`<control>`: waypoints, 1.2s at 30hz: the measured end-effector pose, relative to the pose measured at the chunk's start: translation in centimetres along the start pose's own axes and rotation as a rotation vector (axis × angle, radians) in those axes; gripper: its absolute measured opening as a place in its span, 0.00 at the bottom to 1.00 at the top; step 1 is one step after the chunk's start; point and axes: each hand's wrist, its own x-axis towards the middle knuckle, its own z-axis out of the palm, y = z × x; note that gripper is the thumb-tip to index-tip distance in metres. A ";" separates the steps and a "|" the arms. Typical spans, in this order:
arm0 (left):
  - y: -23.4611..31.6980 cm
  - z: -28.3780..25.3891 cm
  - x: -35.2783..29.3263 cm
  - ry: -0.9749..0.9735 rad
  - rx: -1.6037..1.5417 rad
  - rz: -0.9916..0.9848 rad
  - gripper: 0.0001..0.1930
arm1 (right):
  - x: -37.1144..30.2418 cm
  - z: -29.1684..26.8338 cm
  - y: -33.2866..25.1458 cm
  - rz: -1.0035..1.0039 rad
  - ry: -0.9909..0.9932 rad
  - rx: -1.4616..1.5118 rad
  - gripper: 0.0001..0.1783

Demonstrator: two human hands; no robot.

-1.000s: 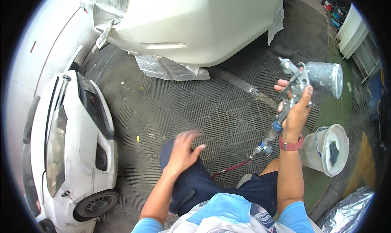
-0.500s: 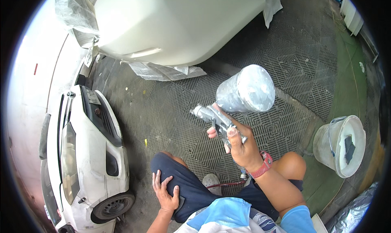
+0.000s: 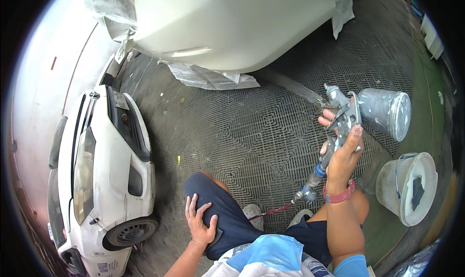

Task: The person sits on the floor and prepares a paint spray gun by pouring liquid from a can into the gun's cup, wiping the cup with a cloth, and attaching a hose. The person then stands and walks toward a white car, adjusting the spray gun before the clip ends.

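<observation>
My right hand [image 3: 345, 153] is wrapped round the handle of a paint spray gun [image 3: 345, 119], its nozzle tilted up and to the left. The gun's grey, paint-spattered cup [image 3: 385, 111] leans out to the right. From the bottom of the handle a fitting with a blue ring leads to a red air hose [image 3: 276, 210], which runs left past my feet. My left hand [image 3: 199, 221] rests on my left thigh, fingers spread and holding nothing. Ahead is a pale, smooth car body panel [image 3: 232, 27], with masking sheet [image 3: 208, 77] hanging along its lower edge.
A white car [image 3: 104, 180] stands close on the left. To the right, a white bucket [image 3: 404, 189] with a dark piece in it sits on green flooring. Dark ribbed floor tiles [image 3: 232, 131] stretch between my feet and the panel. More masking sheet [image 3: 114, 15] hangs at the upper left.
My right hand has carried the spray gun to the right, away from the panel, and turned it so the cup tips down to the right. The left hand has stayed on the thigh.
</observation>
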 end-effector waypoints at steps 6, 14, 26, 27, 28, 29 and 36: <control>0.0 0.2 0.6 -0.021 0.016 0.025 0.23 | -2.8 1.3 -0.6 0.052 -0.221 0.047 0.46; 0.2 0.1 0.7 -0.004 -0.004 0.025 0.22 | -5.1 2.9 -0.2 0.014 -0.450 0.000 0.49; -0.9 -0.4 0.1 0.017 -0.032 0.006 0.22 | -4.0 5.0 -1.5 -0.049 -0.118 0.046 0.44; -0.9 -0.4 0.2 0.015 -0.038 0.007 0.22 | -4.1 5.5 -1.8 -0.057 -0.158 0.019 0.44; -1.0 -0.4 0.3 0.010 -0.040 0.007 0.22 | -4.3 6.0 -2.1 -0.052 -0.196 0.015 0.43; -1.0 -0.5 0.4 0.007 -0.044 0.008 0.22 | -4.5 6.7 -2.4 -0.029 -0.219 0.007 0.42; -1.5 -0.1 2.6 -0.029 -0.093 0.034 0.23 | -5.7 15.0 -4.3 -0.114 -0.422 -0.050 0.37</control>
